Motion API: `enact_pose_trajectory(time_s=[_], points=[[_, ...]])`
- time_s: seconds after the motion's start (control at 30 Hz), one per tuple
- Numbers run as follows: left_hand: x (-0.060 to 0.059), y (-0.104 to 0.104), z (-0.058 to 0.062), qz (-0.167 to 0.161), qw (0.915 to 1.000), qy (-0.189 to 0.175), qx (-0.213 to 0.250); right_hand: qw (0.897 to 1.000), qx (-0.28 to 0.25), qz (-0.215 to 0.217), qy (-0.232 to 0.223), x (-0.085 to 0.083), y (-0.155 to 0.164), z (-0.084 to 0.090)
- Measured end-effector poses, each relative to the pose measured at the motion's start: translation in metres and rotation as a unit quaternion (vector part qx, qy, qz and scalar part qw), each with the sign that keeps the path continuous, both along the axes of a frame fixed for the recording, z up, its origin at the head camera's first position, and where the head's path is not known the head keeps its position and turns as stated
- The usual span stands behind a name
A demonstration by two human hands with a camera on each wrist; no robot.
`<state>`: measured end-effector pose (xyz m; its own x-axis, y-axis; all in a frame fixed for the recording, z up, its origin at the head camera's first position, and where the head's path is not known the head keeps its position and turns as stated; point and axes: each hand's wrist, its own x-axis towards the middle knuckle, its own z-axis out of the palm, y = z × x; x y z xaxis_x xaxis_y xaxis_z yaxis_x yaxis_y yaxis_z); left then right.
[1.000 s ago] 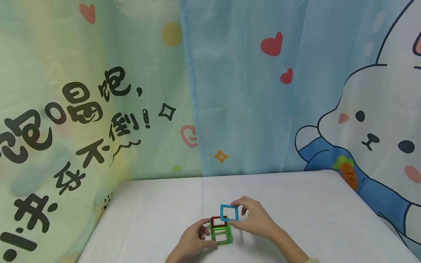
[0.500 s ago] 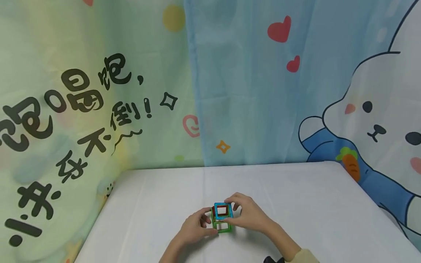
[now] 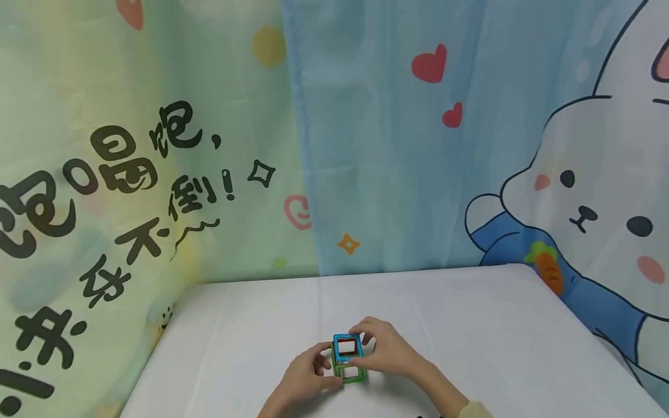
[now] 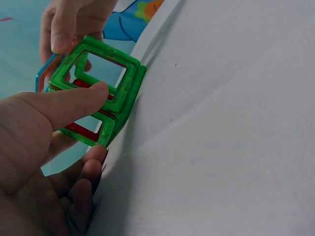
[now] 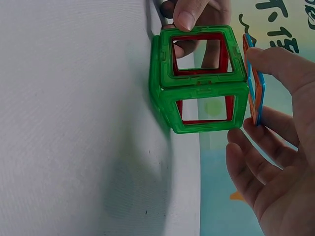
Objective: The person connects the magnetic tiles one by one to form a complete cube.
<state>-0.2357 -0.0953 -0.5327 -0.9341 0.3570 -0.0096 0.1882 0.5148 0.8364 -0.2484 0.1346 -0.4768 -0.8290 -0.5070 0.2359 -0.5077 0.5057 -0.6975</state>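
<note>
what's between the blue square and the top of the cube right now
Nothing visible. The right hand pinches the blue square, which already lies on the top of the cube of green and red squares. The left hand holds the cube's side, clear of the top.

- Head view looks forward and down from afar at the surface (image 3: 470, 325).
- Both wrist views sit close, sideways, sharing the tile cube (image 4: 101, 101).
</note>
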Motion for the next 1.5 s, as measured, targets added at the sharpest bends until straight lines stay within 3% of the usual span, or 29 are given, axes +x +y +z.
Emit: enact_pose_trajectory(time_s=[0.33,0.67,1.0,1.5], points=[[0.009,0.001,-0.002,0.0,1.0,-0.005,-0.001,1.0,0.01,0.01,-0.02,0.003,0.001,-0.006],[-0.007,0.004,0.004,-0.007,0.9999,0.008,0.0,0.999,-0.009,0.013,-0.031,-0.008,0.004,0.004],[0.001,0.001,0.002,-0.011,0.9998,-0.001,-0.013,0.998,-0.015,0.02,-0.056,0.0,0.003,-0.001],[0.0,0.001,0.005,-0.023,0.9996,-0.018,0.002,0.996,-0.006,0.001,-0.084,0.002,0.0,-0.001]])
